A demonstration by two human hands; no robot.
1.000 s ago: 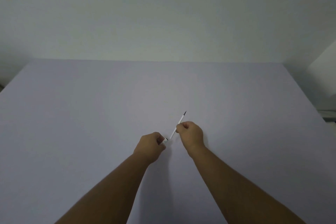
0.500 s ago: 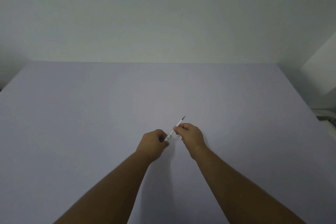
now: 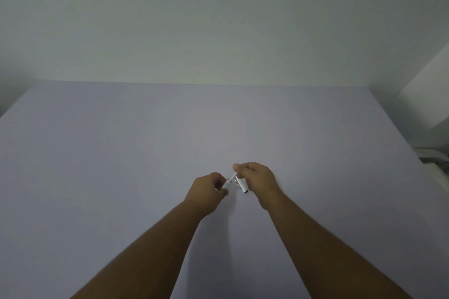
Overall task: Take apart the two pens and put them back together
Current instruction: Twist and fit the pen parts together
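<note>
My left hand (image 3: 209,188) is closed on the white pen barrel (image 3: 228,184), whose short visible end points up and right toward my other hand. My right hand (image 3: 257,178) pinches the thin refill (image 3: 233,175) where it enters the barrel. A white pen cap with a clip (image 3: 241,185) hangs from under my right fingers, slanting down to the right. Both hands hover close together above the lavender table (image 3: 121,153). Only one pen is in view; the refill's tip is hidden by my fingers.
A pale wall rises behind the table's far edge. A white box-like object (image 3: 427,104) and some pale clutter (image 3: 435,155) sit off the table's right edge.
The long refill that stuck out past my right hand has gone into the barrel and is now nearly hidden. My hands have come closer together, and the cap now shows below my right fingers.
</note>
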